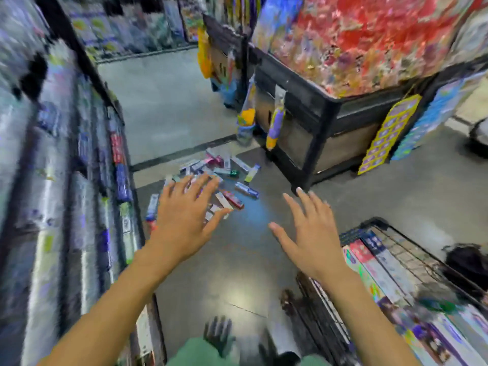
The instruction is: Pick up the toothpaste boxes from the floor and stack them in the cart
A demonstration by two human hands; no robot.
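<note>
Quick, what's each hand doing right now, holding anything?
Left hand: open, fingers spread, holding nothing.
Right hand: open, fingers spread, holding nothing.

Stocked shelving (79,165) at left, blurred; black display bin (324,112) w/ red-orange goods, hanging card strips (388,133).

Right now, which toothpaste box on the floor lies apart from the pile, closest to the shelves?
The white-and-blue toothpaste box, alone left of the left hand, beside the shelf base.

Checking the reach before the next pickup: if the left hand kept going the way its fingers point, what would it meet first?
Probably the pile of toothpaste boxes on the floor. The left hand, open and empty, points forward and down at them; depth is hard to judge.
</note>
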